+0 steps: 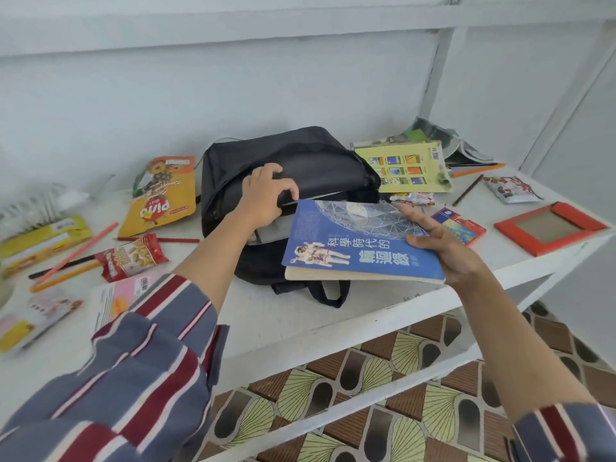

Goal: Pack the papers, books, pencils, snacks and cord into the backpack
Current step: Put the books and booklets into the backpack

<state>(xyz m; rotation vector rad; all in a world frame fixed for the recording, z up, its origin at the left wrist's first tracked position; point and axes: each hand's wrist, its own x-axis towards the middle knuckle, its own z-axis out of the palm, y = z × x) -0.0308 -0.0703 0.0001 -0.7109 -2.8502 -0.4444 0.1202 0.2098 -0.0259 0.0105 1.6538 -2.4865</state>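
A black backpack [310, 161] lies on the white table [286, 318], its mouth facing me. My left hand [266, 191] grips the upper edge of the opening and holds it up. My right hand [443, 241] holds a blue book [353, 248] by its right edge, the book's far end at the bag's mouth. Something grey and flat shows inside the opening. Snack packets [160, 198] [131, 256] and pencils [76, 250] lie to the left. A yellow-green booklet [403, 166], a coloured-pencil box [461, 225] and another snack [511, 188] lie to the right.
A red frame [550, 226] sits near the table's right edge. Magazines [443, 141] are stacked at the back right by the wall. A yellow box [40, 241] and pink packets [123, 295] lie at the left front. Patterned floor shows below the table's front edge.
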